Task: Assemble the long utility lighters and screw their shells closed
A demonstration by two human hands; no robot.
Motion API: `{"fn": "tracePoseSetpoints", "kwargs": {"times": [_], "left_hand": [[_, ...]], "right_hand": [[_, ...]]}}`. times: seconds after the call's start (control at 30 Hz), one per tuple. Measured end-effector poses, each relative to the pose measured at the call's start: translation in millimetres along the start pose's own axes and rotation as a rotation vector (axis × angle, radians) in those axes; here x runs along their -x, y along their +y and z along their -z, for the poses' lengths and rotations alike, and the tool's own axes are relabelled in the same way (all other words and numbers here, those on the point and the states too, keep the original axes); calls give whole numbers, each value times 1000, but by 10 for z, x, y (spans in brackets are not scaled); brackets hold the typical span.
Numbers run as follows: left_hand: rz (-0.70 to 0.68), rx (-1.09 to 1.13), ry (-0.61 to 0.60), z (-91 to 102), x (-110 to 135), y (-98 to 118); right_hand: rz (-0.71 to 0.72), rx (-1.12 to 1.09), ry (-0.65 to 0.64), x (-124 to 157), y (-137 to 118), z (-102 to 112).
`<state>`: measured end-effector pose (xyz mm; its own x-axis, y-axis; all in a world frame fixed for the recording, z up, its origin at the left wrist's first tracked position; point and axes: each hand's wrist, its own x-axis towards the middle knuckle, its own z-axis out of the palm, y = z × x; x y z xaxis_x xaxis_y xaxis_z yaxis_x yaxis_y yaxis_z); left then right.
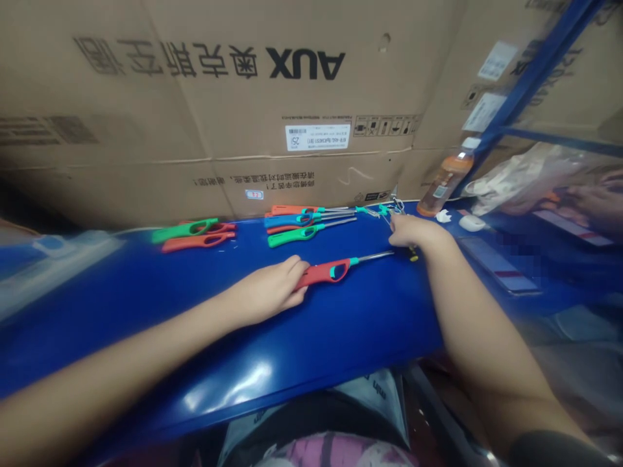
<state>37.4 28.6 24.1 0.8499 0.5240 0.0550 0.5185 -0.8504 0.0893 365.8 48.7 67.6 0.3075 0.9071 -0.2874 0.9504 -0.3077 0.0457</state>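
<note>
My left hand is closed round the handle end of a red long-nosed lighter, its metal tube pointing right, low over the blue table. My right hand is bent down at the back of the table, beside a small heap of turquoise and metal parts. Its fingers look drawn together; what they hold, if anything, is hidden. A small yellow piece shows just under that hand. Behind the left hand lie several assembled lighters with tubes, a green one nearest. Further left are green and red lighter handle shells.
A large cardboard box walls off the back of the blue table. An orange drink bottle stands at the back right, near a white earphone case and a phone. Another person's hand is at the far right.
</note>
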Motion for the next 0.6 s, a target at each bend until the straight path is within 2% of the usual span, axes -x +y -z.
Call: {"fn": "tracePoseSetpoints", "kwargs": {"times": [0.1,0.3,0.47,0.6], "left_hand": [[22,-8,59,35,-56,-144],[197,-43,132,143,-148,-533],[206,-43,131,68,-254,-805],[273,-83,181,-22,-324,-882]], "right_hand": [[5,26,-32,-16,2,-11],[25,28,-35,-57,40,-36],[46,13,-15,-84,42,-60],[61,-23,6,-91,54,-89]]}}
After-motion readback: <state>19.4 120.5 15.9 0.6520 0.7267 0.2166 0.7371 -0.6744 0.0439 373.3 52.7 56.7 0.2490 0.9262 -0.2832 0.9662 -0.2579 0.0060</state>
